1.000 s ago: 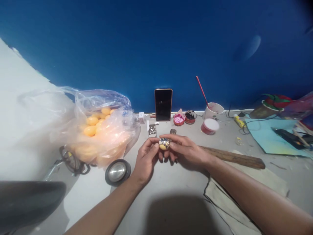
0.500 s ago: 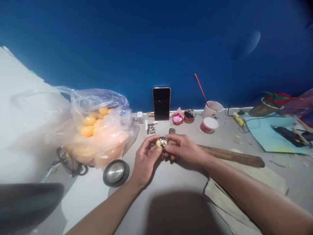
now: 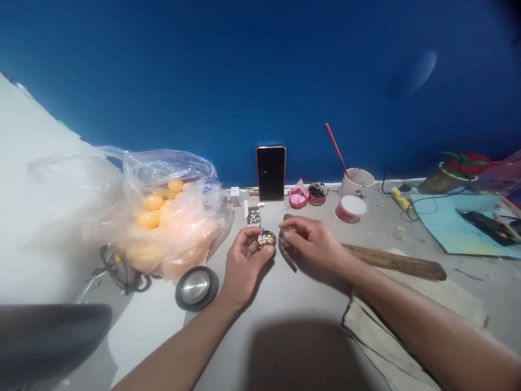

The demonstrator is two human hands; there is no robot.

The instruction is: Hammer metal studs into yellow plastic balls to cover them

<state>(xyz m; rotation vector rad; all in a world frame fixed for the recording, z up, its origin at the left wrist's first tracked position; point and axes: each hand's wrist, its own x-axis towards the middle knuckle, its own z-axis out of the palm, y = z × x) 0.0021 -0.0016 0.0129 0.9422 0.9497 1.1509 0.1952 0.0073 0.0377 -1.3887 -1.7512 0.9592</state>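
My left hand (image 3: 246, 260) holds a small round ball (image 3: 267, 239) between thumb and fingers; shiny gold, silver and dark bits cover its visible side. Just to the right, my right hand (image 3: 311, 241) is off the ball, fingers loosely bent and index finger and thumb apart; nothing shows between them. Under the right hand lies a hammer, its dark curved metal head (image 3: 288, 259) by the fingers and its wooden handle (image 3: 399, 262) reaching right. The hand hides where they join. Beyond the ball is a small patch of silvery pieces (image 3: 254, 217).
A clear plastic bag (image 3: 191, 217) of yellow-orange balls stands left, near a round metal-centred lid (image 3: 194, 289). Against the blue wall leans a phone (image 3: 271, 174). Further right are small paint pots (image 3: 298, 200), a white-lidded tub (image 3: 350, 209), a cup (image 3: 360, 179) and cloth (image 3: 391, 336).
My right hand has let go of the ball and moved slightly right, uncovering the hammer head. The left hand keeps the ball, now showing more of its shiny pattern.
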